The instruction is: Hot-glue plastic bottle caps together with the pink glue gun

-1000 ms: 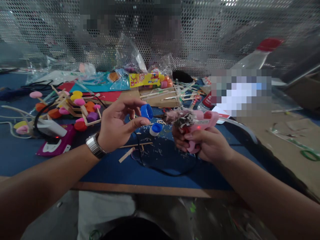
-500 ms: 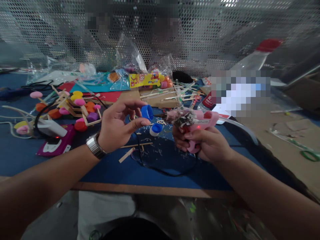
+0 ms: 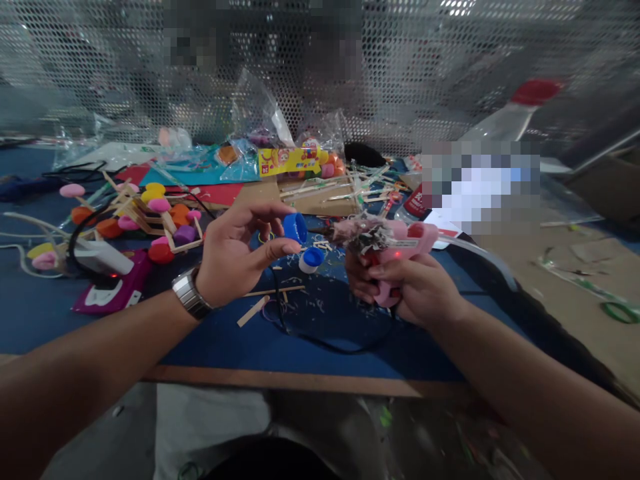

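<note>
Between the thumb and fingers of my left hand (image 3: 239,252) is a blue bottle cap (image 3: 295,229), its open side tilted toward the right. My right hand (image 3: 413,283) grips a pink glue gun (image 3: 407,241) by its handle; a small red light glows on its body. Its nozzle points left and lies at the cap's rim; whether it touches I cannot tell. Greyish fluff and old glue cling around the front of the gun, and a clear glue stick (image 3: 483,259) sticks out behind. Below the held cap stands another blue and white cap (image 3: 311,261) on the blue table.
Left lies a stick model with coloured clay pieces (image 3: 160,220), behind a purple power strip (image 3: 113,283). A black cord (image 3: 335,348) loops across the table front. Wooden sticks (image 3: 253,311) and glue strands lie midtable; a yellow-labelled bag (image 3: 290,160) is behind. Cardboard (image 3: 575,293) covers the right.
Almost nothing differs. Both hands, the cap and the glue gun keep nearly the same position.
</note>
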Tool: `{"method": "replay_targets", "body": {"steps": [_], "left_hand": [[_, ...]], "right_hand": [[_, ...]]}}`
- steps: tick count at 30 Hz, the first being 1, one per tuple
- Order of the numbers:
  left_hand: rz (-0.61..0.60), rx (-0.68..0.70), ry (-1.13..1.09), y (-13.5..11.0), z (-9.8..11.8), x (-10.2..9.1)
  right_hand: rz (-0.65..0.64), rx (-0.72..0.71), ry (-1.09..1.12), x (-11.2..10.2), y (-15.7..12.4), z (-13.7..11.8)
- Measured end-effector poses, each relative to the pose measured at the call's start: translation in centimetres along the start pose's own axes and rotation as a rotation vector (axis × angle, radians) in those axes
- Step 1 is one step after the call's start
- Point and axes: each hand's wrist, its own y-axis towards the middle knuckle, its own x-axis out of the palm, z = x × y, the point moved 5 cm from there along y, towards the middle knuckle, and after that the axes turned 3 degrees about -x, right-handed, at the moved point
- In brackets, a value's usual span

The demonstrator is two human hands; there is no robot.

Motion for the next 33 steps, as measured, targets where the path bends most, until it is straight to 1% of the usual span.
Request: {"method": "replay_targets", "body": {"steps": [4,7,16,21,27,33], "left_hand": [[0.004,-0.035,0.004,0.03,0.12,0.05],[0.000,-0.029,-0.003,0.03,0.17,0.09],[-0.008,-0.019,-0.007,-0.08,0.09,0.09],[-0.007,-0.023,-0.017,-0.07,0.14,0.16],[-0.011,-0.065,-0.026,-0.05,0.03,0.19],[-0.026,-0.058,-0.019,-0.07,0.09,0.17]], "right_hand": [[0.019,-0.005,-0.005,0.05,-0.03,-0.06],[0.036,-0.013,0.001,0.04,-0.04,-0.09],[-0.017,-0.030,-0.026,0.08,0.06,-0.25],[-0.010,-0.026,-0.028,-0.01,0.03,-0.25],[-0.007,-0.026,-0.044,0.06,0.00,-0.31],[-0.021,-0.040,-0.020,0.19,0.05,-0.31]]}}
